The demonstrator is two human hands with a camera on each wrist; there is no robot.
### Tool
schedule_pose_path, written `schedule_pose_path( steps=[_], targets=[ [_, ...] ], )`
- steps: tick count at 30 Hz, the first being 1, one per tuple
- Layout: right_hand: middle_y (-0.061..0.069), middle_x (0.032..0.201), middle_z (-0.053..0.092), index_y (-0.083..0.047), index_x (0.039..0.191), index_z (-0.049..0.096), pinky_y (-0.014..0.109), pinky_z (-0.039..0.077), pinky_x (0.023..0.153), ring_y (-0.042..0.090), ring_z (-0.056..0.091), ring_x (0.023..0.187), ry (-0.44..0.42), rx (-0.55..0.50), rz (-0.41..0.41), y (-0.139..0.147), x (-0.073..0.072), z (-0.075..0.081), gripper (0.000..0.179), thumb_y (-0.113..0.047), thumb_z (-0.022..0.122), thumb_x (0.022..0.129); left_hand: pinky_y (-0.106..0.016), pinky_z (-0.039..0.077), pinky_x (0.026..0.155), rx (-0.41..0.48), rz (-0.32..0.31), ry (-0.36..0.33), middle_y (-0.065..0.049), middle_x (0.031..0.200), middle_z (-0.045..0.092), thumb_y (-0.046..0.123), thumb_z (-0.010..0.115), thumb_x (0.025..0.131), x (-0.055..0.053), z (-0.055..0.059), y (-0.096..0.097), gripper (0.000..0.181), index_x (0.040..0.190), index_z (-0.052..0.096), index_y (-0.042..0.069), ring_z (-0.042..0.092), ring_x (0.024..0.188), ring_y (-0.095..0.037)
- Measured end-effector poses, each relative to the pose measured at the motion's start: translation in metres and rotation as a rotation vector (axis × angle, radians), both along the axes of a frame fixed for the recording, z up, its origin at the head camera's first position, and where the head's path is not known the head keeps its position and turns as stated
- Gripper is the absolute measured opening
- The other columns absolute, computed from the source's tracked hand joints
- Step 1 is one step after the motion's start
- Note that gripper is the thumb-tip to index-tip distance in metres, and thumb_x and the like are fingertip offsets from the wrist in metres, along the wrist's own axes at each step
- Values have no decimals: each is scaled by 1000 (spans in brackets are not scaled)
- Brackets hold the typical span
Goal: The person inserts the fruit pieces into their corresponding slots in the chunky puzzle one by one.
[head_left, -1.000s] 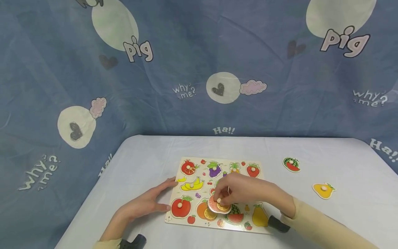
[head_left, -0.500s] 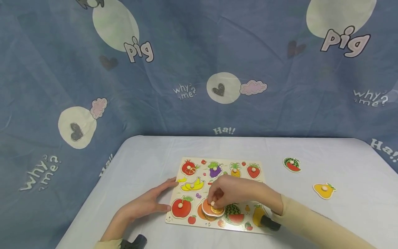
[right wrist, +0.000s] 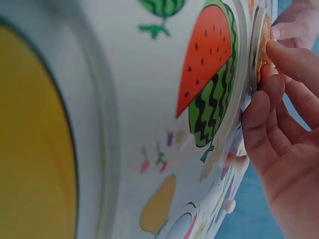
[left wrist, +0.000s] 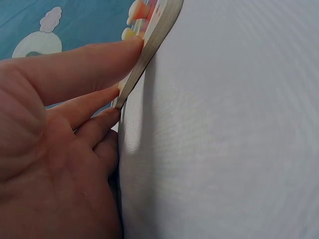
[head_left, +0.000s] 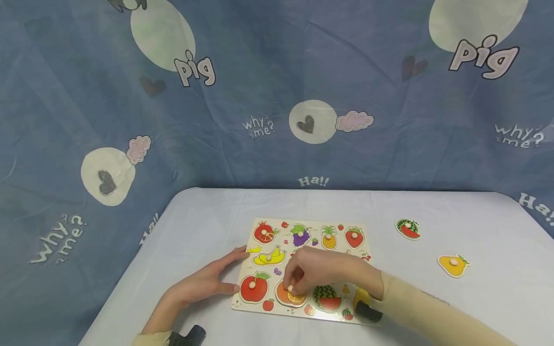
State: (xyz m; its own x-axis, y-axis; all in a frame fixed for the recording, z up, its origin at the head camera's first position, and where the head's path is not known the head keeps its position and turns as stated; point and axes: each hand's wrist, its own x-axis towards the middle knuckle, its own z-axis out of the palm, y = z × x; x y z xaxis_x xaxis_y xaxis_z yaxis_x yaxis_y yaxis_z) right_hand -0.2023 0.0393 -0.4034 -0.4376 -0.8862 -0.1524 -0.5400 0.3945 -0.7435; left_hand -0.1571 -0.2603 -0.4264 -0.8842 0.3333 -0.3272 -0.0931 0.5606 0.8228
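Observation:
A wooden fruit puzzle board (head_left: 251, 307) lies on the white table. My left hand (head_left: 196, 286) rests at its left side, thumb and fingers extended, fingertips on the edge; the left wrist view shows the thumb against the board's edge (left wrist: 157, 40). My right hand (head_left: 318, 266) pinches the knob of an orange puzzle piece (head_left: 283, 298) between thumb and fingers. That piece lies over the printed orange spot in the bottom row, largely covering it. In the right wrist view the orange piece appears edge-on, close against the board. My right hand hides the board's middle.
Apple (head_left: 254, 289), banana (head_left: 269, 257), pomegranate (head_left: 262, 230), grape, pineapple and strawberry pieces sit in the board. Watermelon (head_left: 408, 229) and pear (head_left: 453, 265) pieces lie on the table to the right. The watermelon recess (head_left: 327, 300) shows its print. A patterned blue cloth hangs behind.
My right hand has moved left and lowered the orange piece from between the orange and watermelon spots onto the orange spot. My left hand has stayed at the board's edge.

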Motion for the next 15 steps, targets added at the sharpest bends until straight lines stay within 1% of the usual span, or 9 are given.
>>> schedule_pose_path(
  steps=[4,11,15],
  targets=[
    [-17,78,64,-22,90,75,19,49,65,0,53,69,22,13,-2,-2,-1,-2,12,-12,77,85,-66,20,110,-10,10,-10,-7,161,25,13,80,78,0,1,1,76,146,47,25,18,145,-36],
    [-17,77,65,-24,88,75,19,50,65,0,53,69,20,29,-13,-4,-1,-4,12,-12,77,85,-66,20,110,-9,29,-27,-7,161,25,13,80,77,0,1,2,76,145,48,25,18,145,-36],
    [-18,78,64,-24,89,75,19,50,66,0,53,69,37,37,-10,-4,-1,-4,11,-14,78,85,-66,19,110,-7,33,-28,-7,161,25,13,80,77,0,1,2,76,145,48,25,18,146,-36]
  ],
)
